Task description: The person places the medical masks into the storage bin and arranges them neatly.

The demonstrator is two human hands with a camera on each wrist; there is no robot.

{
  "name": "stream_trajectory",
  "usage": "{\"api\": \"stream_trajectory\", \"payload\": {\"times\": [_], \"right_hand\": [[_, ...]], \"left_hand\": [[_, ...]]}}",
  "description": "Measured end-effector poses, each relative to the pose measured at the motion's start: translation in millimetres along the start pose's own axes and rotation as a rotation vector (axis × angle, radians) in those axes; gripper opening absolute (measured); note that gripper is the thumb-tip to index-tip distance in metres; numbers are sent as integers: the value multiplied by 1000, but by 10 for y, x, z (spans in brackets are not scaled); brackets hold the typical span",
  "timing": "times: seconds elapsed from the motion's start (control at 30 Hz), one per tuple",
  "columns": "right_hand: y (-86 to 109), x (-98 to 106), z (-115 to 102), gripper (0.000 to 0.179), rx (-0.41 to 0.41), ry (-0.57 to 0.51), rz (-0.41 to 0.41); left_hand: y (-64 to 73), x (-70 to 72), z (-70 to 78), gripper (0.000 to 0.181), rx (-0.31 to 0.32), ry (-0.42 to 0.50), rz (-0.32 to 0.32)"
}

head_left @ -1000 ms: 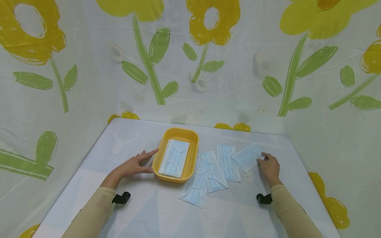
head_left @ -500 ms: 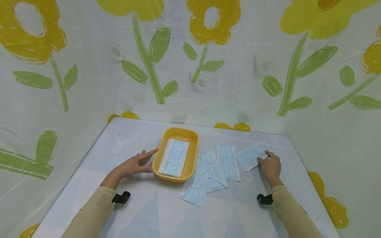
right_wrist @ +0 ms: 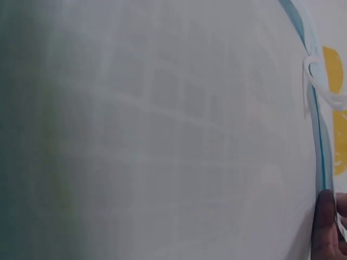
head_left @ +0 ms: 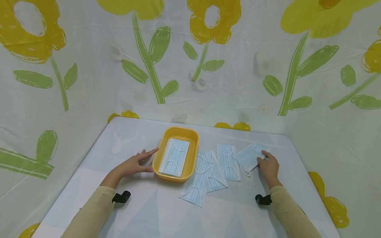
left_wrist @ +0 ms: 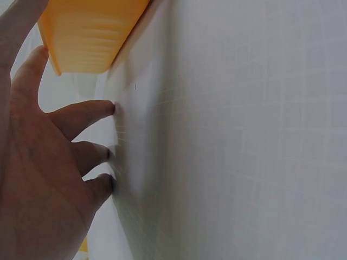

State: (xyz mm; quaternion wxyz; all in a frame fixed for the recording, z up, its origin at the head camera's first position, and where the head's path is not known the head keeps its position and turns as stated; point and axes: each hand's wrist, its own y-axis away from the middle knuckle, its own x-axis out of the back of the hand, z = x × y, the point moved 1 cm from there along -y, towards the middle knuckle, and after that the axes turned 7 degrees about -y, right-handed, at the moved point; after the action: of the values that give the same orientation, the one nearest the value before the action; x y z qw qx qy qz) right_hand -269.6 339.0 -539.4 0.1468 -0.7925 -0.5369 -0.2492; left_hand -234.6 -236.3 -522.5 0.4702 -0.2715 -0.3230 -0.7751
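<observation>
The tabletop (head_left: 157,211) carries a yellow tray (head_left: 180,130), placed near the far edge, left of centre, with a stack of masks (head_left: 175,157) inside. At least three loose masks (head_left: 228,162) lie between the tray and the outermost mask (head_left: 249,158), which sits toward the far right corner. Its long axis slants from near left to far right; the tray lies well apart, leftward. The right hand (head_left: 270,168) is nearer, pinching its right-hand end. Any lift cannot be determined. The left hand (head_left: 134,165), spread and grasping nothing, touches the tray's left side.
</observation>
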Motion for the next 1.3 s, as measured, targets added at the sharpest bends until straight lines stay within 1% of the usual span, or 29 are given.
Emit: {"api": "stream_trajectory", "payload": {"times": [0.23, 0.43, 0.87, 1.07, 1.3], "right_hand": [[17, 4, 4, 50, -10, -36, 12], [32, 12, -16, 50, -19, -53, 29], [26, -4, 24, 50, -45, -99, 63], [41, 8, 9, 49, -29, -114, 70], [56, 13, -24, 48, -15, -135, 81]], "left_hand": [[-4, -3, -9, 94, -8, -6, 4], [-10, -4, -9, 94, 4, -16, 7], [-9, -6, 22, 97, 22, -19, 3], [-9, -7, 21, 97, 25, -21, 3], [-17, -11, 7, 96, 13, -20, 5]]}}
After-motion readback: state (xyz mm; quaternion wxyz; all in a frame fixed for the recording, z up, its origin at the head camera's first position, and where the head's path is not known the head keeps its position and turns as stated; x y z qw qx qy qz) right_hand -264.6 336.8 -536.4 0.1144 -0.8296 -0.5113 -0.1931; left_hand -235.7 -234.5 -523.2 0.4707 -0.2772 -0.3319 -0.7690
